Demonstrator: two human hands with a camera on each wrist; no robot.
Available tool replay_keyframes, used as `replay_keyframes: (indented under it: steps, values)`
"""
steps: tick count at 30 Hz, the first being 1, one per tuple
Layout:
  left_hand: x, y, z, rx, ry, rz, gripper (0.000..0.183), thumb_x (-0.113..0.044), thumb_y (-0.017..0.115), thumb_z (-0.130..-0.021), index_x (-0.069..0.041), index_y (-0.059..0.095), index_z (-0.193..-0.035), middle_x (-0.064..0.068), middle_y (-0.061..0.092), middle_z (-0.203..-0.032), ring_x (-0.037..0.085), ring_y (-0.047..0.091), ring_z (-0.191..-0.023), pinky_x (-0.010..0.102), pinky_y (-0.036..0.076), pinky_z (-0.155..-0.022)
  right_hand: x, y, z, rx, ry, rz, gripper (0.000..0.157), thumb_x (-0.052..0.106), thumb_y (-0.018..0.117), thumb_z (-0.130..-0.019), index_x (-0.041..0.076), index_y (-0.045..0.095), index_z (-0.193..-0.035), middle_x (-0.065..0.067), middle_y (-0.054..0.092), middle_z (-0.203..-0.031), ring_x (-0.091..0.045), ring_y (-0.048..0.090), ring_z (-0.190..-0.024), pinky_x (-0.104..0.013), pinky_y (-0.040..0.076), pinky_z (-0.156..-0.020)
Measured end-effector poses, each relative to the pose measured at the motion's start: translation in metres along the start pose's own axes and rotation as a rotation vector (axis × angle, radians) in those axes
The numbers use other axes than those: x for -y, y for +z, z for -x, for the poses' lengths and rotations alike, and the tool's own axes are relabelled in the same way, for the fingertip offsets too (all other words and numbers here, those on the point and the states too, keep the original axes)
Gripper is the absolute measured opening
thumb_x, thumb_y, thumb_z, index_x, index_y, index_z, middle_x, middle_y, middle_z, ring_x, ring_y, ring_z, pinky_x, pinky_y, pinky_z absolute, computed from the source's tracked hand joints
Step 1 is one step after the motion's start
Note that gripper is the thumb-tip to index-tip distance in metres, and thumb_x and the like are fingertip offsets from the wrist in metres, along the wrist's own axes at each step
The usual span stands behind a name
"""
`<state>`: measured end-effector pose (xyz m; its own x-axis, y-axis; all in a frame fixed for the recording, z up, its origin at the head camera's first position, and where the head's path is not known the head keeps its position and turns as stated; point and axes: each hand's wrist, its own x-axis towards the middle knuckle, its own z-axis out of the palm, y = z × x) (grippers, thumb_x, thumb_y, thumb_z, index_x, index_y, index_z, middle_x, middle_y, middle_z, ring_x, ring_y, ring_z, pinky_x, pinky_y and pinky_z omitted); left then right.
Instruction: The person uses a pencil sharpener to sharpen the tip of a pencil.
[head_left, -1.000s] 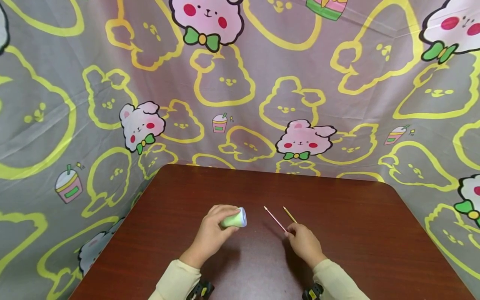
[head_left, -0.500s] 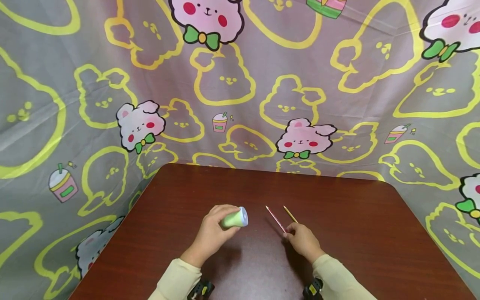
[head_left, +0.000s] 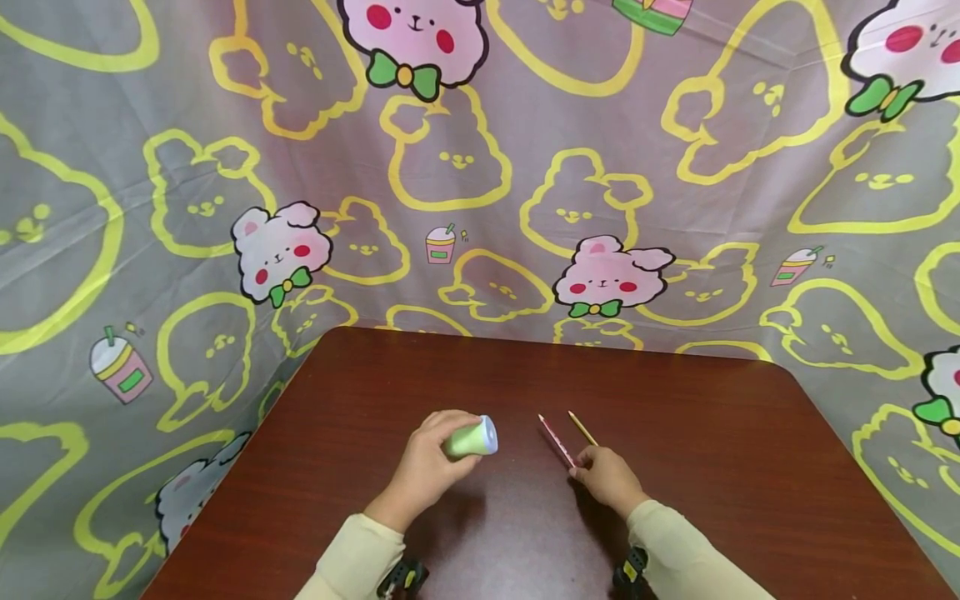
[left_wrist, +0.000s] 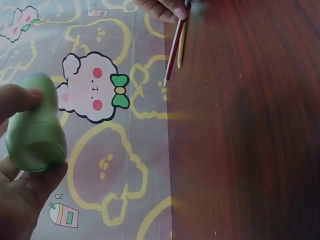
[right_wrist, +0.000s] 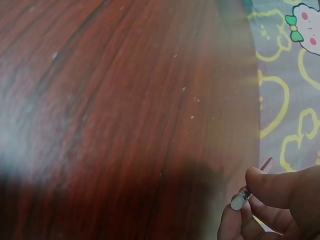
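My left hand (head_left: 426,468) grips a light-green pencil sharpener (head_left: 467,440), a waisted cylinder whose pale blue end with a small opening faces right. In the left wrist view, thumb and fingers wrap the sharpener (left_wrist: 36,125) from both sides. My right hand (head_left: 609,478) pinches a pink pencil (head_left: 556,440) between thumb and forefinger, its tip angled up and left. The white eraser and metal band of this pink pencil (right_wrist: 239,201) show in the right wrist view. A yellow pencil (head_left: 581,427) sticks out beyond the same hand's fingers, its rear part hidden by them.
Both hands are over a dark red-brown wooden table (head_left: 697,433) with rounded far corners. A grey curtain (head_left: 517,192) printed with rabbits and yellow outlines hangs behind it and along the sides. Black devices, such as the wrist camera (head_left: 630,571), are strapped at both wrists.
The pink pencil's tip has swung a little to the right, closer to the yellow pencil. My left hand and the sharpener have shifted very slightly right.
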<state>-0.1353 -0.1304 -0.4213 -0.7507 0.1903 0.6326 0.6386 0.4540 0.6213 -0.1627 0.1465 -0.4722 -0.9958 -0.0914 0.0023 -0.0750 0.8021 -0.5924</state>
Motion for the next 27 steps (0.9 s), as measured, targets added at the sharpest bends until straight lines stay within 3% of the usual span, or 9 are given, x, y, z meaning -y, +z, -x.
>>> replay_keyframes:
  steps: [12,27]
  values:
    - [0.0031,0.0037,-0.0024,0.029,-0.054,-0.037,0.05,0.005,0.08,-0.062,-0.01,0.069,-0.109,0.0,0.065,-0.105,0.019,0.059,-0.097,0.031,0.047,-0.081,-0.0026,-0.0004,-0.0015,0.02,0.02,0.037,0.015,0.013,0.074,-0.079,0.009,0.062,-0.073,0.001,0.058,-0.067,-0.015,0.05,-0.062,-0.033,0.042,-0.057]
    - [0.0047,0.0098,-0.0056,0.051,-0.088,-0.068,0.057,0.007,0.078,-0.061,-0.006,0.066,-0.115,0.003,0.062,-0.108,0.019,0.056,-0.099,0.033,0.047,-0.082,-0.0071,0.0007,-0.0085,0.032,0.056,0.156,0.014,0.017,0.073,-0.08,0.014,0.062,-0.073,0.0,0.059,-0.068,-0.016,0.051,-0.061,-0.036,0.04,-0.052]
